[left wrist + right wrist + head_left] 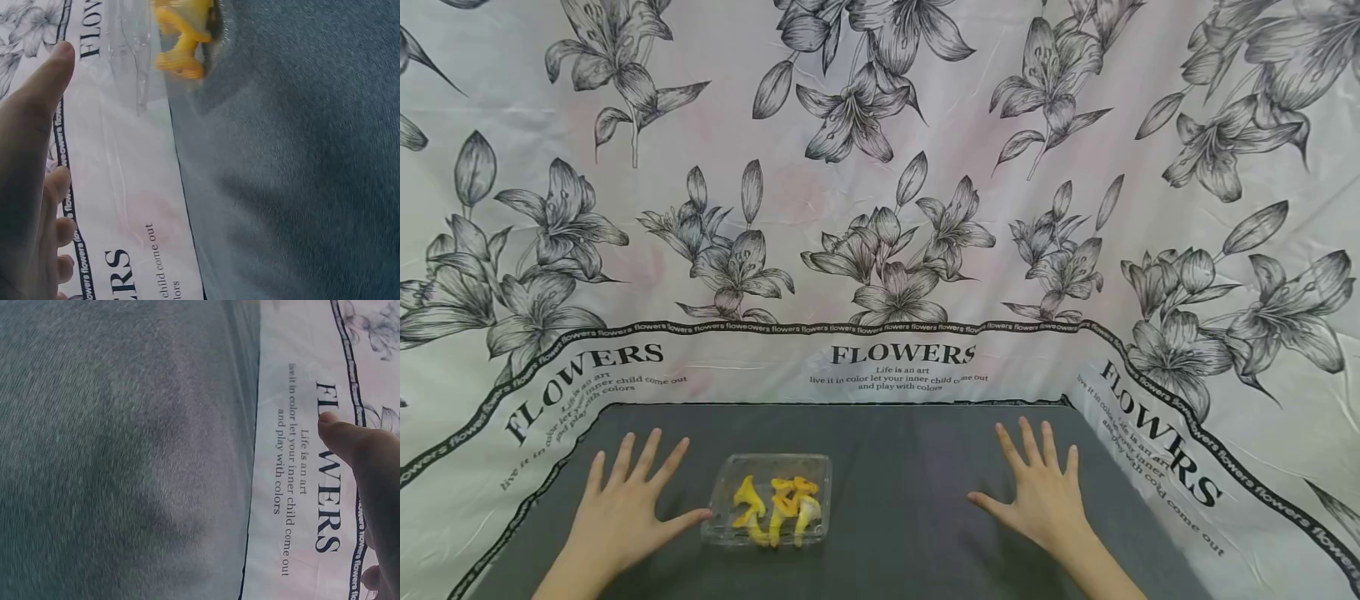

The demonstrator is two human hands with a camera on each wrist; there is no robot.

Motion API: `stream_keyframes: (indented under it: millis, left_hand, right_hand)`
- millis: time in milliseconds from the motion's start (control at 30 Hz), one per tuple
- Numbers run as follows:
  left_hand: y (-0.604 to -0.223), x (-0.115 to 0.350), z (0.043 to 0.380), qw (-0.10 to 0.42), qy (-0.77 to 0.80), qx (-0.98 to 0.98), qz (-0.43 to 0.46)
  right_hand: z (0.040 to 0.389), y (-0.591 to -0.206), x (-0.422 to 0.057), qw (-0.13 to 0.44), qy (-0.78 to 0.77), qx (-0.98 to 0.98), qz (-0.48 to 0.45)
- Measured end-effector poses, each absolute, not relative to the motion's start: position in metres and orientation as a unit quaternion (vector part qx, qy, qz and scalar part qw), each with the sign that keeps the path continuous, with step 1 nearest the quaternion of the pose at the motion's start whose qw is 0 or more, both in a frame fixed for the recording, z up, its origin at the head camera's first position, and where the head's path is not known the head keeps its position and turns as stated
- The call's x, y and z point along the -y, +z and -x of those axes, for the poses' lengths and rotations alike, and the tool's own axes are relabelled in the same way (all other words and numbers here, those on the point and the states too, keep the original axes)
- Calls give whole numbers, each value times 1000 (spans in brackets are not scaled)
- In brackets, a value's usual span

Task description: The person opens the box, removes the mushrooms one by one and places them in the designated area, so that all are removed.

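Note:
A clear plastic box (822, 483) stands on the grey table, left of centre in the head view. Several yellow, trumpet-shaped mushrooms (784, 505) lie inside it. My left hand (620, 518) is held out with fingers spread, just left of the box; its thumb tip appears close to the box's left side, and whether they touch I cannot tell. Spread in the same way, my right hand (1042, 503) is over the right part of the table, well apart from the box. Neither hand holds anything. Part of the box (128, 59) shows at the top of the left wrist view.
The grey table (910, 500) is bordered at the back and both sides by a white cloth (760, 367) printed with black flowers and lettering. At the back, the cloth rises like a wall.

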State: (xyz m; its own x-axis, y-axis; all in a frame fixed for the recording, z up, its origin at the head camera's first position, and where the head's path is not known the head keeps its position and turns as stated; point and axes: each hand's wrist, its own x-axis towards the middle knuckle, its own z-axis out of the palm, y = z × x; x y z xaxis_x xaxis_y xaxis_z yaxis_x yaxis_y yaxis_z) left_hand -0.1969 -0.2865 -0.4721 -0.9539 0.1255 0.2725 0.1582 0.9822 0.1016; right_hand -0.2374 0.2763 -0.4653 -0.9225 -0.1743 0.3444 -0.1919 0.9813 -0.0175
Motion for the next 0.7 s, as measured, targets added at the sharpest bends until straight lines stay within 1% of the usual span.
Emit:
stream_keyframes:
  millis: [167, 400, 467, 567, 700]
  left_hand:
    - [-473, 283, 197, 137, -95, 984, 66]
    - [-479, 279, 195, 131, -166, 975, 63]
    - [-481, 278, 194, 125, -193, 971, 59]
    - [-484, 276, 191, 124, -228, 964, 55]
    - [-487, 271, 188, 119, -261, 957, 38]
  right_hand:
    - [238, -471, -274, 175, 57, 979, -85]
    - [234, -481, -262, 133, 158, 976, -75]
    - [233, -485, -257, 128, 193, 970, -79]
    - [231, -490, -246, 134, 240, 957, -91]
    - [230, -499, -229, 167, 285, 937, -113]
